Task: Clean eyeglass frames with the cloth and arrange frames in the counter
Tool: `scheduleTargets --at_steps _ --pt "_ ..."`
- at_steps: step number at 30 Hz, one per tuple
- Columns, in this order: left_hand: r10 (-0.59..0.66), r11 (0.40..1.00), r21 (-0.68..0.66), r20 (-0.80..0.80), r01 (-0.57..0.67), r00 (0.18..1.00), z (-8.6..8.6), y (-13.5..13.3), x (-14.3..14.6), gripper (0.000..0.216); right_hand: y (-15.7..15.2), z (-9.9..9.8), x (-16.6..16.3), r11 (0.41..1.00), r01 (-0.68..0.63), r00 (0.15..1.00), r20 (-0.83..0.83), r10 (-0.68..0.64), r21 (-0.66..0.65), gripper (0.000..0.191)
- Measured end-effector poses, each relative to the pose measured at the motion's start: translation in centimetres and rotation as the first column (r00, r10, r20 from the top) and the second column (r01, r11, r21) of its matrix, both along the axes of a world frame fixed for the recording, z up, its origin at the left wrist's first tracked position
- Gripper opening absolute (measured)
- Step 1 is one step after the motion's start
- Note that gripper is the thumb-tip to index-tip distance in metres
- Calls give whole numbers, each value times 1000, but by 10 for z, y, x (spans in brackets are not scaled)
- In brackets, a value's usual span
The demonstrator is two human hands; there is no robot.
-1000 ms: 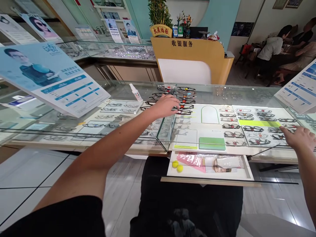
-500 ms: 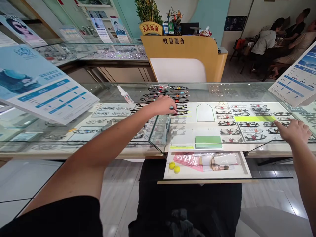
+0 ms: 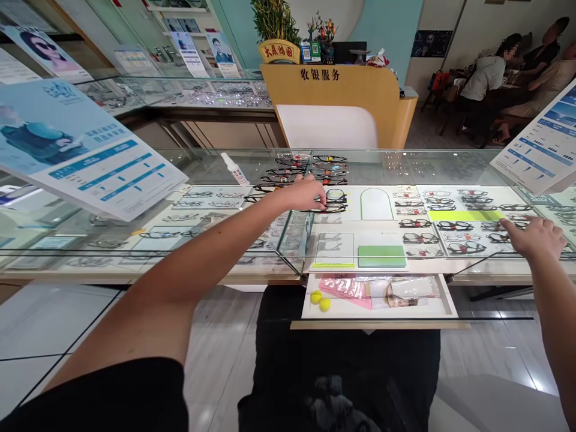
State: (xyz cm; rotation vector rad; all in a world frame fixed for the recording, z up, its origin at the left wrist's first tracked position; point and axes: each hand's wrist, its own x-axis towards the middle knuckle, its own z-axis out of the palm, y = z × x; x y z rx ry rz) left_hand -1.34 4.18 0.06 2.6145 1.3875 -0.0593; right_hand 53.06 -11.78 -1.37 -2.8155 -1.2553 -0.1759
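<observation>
My left hand (image 3: 308, 194) reaches across the glass display counter (image 3: 387, 168) to two columns of eyeglasses laid on its top. Its thumb and fingers are pinched on a dark-framed pair of eyeglasses (image 3: 336, 195) near the front of the right column; the hand partly covers that pair. More eyeglasses (image 3: 330, 159) lie behind it, and others (image 3: 256, 197) are to its left. At the right, my right hand (image 3: 537, 237) lies on the glass top with its fingers spread and nothing in them. Beneath the glass near it are rows of eyeglasses (image 3: 465, 248).
A white spray bottle (image 3: 234, 170) stands left of the eyeglasses. An open drawer (image 3: 445, 300) with yellow balls (image 3: 320, 300) and plastic packets juts toward my lap. Printed signs (image 3: 99, 156) stand on the counter at both sides. People sit at a table in the far right background.
The front pair of eyeglasses by my left hand now shows a lens tipped up at the fingers. My right hand stays in place. The view has shifted slightly.
</observation>
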Motion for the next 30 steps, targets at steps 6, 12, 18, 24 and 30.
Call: scheduleTargets --at_steps 6,12,18,24,30 --pt "-97 992 -61 160 108 982 30 -46 5 46 -6 22 -28 997 72 974 -214 -69 8 78" --pt "-202 816 -457 348 354 915 54 -141 45 51 -4 21 -28 996 87 975 -206 -84 6 81" --pt "-197 664 -622 389 415 900 9 -187 88 33 -2 16 -21 996 89 979 -187 -85 13 82" --pt "-176 807 -517 253 287 951 -53 -174 124 27 -1 11 -13 996 80 983 -168 -73 35 79" --pt "31 945 -326 123 11 992 -97 -148 157 24 2 9 -10 996 82 983 -165 -75 38 78"
